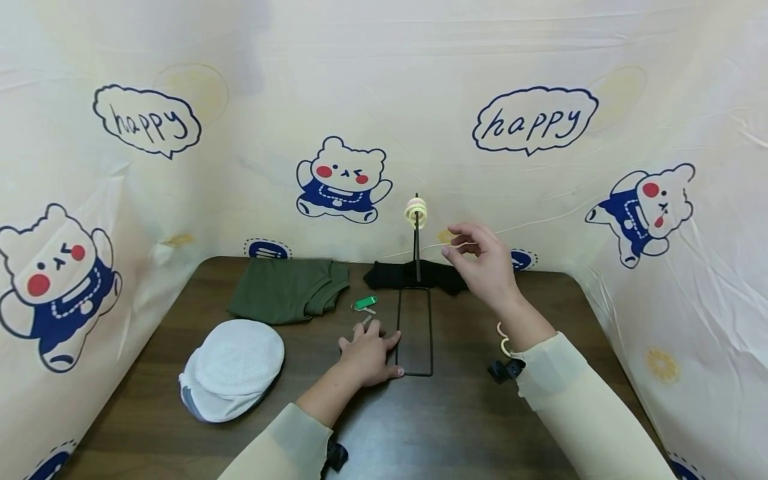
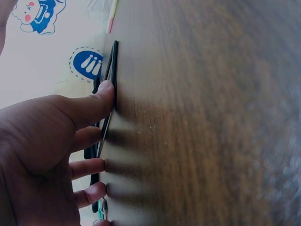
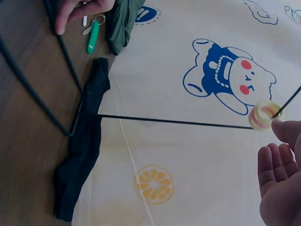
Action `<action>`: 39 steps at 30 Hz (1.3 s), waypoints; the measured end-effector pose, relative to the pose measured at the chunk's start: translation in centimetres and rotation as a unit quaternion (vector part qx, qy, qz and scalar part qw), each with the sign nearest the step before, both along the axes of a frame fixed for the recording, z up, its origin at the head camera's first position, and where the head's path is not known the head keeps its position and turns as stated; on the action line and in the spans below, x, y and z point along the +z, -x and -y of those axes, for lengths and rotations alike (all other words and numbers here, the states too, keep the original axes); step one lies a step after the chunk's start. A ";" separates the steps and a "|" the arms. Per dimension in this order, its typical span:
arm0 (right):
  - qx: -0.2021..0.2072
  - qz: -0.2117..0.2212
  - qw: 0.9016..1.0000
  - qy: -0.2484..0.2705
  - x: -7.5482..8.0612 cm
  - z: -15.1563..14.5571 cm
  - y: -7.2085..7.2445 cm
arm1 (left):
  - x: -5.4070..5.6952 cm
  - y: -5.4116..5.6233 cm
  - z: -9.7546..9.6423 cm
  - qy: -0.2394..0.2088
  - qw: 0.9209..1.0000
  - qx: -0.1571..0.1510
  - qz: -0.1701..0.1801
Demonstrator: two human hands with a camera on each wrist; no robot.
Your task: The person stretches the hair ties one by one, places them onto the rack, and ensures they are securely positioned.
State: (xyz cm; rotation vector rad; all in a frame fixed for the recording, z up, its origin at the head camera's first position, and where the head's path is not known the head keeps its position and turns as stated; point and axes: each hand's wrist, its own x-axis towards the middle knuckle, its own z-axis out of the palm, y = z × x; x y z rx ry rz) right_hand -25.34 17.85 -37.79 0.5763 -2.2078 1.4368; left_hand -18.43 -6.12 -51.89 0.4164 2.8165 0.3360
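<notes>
A black wire stand (image 1: 431, 337) has its rectangular base flat on the wooden table and an upright rod at the back. Pale yellow and pink rings (image 1: 417, 212) hang at the top of that rod. My left hand (image 1: 367, 353) lies low over the left side of the base, fingers spread, with the thumb touching the wire. Raised to the right of the rod is my right hand (image 1: 480, 263), its fingers loosely bent and holding nothing. In the right wrist view, the thumb overlaps the edge of the rings (image 3: 261, 115). Behind the base lies a black sock (image 3: 84, 141).
Folded dark green cloth (image 1: 285, 290) lies at the back left. Keys with a green tag (image 1: 365, 303) sit between it and the stand. A white cap (image 1: 237, 367) is at the left. Printed curtain (image 1: 420, 73) surrounds the table (image 1: 480, 427).
</notes>
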 end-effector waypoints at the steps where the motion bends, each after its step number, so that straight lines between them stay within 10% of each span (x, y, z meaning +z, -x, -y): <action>1: -0.001 -0.002 1.000 -0.001 -0.1 -0.3 -0.2 | 0.0 0.0 0.0 0.000 1.000 0.001 0.000; 21: -0.029 0.007 0.994 -0.108 -5.5 -6.7 -2.5 | 0.3 0.0 0.0 0.006 1.000 0.003 0.003; 39: -0.042 0.159 0.962 -0.217 -11.3 -13.6 -2.8 | -0.2 0.3 0.0 0.008 1.000 0.000 0.001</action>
